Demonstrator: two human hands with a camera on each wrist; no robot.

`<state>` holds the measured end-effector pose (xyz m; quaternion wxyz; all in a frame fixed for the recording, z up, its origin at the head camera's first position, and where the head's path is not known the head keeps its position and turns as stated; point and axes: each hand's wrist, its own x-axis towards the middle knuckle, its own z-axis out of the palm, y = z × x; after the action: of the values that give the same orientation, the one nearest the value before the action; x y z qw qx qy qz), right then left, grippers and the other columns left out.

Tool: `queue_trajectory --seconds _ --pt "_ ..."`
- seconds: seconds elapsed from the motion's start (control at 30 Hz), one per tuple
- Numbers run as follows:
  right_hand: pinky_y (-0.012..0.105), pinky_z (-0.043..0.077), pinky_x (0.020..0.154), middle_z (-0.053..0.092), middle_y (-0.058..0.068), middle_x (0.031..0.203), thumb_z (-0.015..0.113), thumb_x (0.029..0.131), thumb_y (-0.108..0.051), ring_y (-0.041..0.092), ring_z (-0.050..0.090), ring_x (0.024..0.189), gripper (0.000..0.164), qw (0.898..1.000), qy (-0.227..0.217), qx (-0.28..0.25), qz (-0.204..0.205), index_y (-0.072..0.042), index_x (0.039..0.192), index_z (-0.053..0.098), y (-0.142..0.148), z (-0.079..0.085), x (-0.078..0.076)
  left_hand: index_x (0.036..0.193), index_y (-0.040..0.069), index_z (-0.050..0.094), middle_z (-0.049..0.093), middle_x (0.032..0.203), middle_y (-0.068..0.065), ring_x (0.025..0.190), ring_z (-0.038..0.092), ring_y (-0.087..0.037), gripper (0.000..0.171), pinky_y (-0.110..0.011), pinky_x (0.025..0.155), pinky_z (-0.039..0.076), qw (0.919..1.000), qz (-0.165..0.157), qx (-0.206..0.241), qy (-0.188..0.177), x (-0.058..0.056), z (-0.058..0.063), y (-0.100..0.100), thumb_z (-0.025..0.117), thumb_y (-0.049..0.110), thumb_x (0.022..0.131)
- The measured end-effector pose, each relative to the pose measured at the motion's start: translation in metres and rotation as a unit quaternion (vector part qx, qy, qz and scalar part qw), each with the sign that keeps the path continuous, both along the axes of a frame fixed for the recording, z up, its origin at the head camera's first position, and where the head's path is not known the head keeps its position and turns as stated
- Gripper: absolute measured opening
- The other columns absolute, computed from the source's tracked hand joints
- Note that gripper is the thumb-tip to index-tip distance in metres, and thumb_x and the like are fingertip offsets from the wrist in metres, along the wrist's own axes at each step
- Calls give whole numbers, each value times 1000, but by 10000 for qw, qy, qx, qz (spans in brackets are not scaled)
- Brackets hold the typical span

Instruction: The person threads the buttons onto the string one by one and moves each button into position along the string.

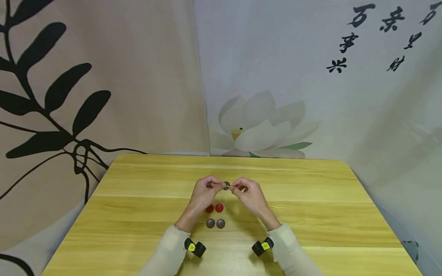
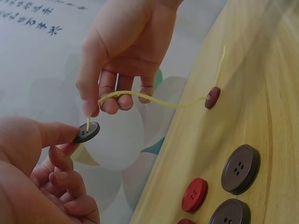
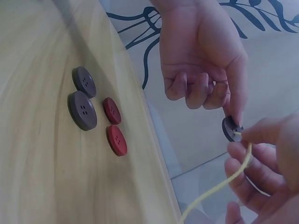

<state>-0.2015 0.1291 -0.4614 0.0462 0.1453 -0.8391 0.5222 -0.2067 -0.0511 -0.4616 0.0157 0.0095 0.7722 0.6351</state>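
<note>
My left hand (image 1: 203, 193) pinches a dark grey-brown button (image 2: 91, 134) by its edge, above the table. My right hand (image 1: 251, 194) pinches a yellow cord (image 2: 164, 103) close to the button's face, and the cord's end is at one of its holes. From the right fingers the cord droops to a small dark red button (image 2: 213, 97) strung on it, low by the tabletop. Beyond that button the cord's tail runs on; in the head view a piece of it shows past the right wrist.
On the wooden table (image 1: 321, 230), between the forearms, lie two red buttons (image 1: 219, 208) and two larger grey-brown buttons (image 1: 220, 223), in pairs. A cloth backdrop (image 1: 165, 96) with a printed plant and flower hangs behind the table's far edge.
</note>
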Motion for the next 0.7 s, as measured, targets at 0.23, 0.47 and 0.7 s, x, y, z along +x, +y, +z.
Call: queue_trajectory --seconds 0.23,0.47,0.7 --pt "37 47 78 68 -8 79 72 91 -13 11 61 77 4 9995 301 79 -19 -10 89 72 -1 -5 0 87 8 71 56 71 0 66 48 -15 10 -26 57 37 10000 -59 33 -8 2 1 1 73 17 90" --pt "39 47 74 68 -9 77 72 91 -16 12 60 77 5 9982 564 169 -82 -10 91 72 -1 -7 0 87 8 72 56 71 -1 67 48 -16 11 -28 60 38 10000 -44 45 -30 1 -2 2 74 18 89" --pt "41 47 74 68 -9 77 72 89 -9 13 59 76 3 9985 525 155 -73 -12 89 71 -2 -9 -2 88 7 72 55 70 1 68 49 -16 10 -29 63 40 10000 -16 20 -63 2 -2 2 74 17 89"
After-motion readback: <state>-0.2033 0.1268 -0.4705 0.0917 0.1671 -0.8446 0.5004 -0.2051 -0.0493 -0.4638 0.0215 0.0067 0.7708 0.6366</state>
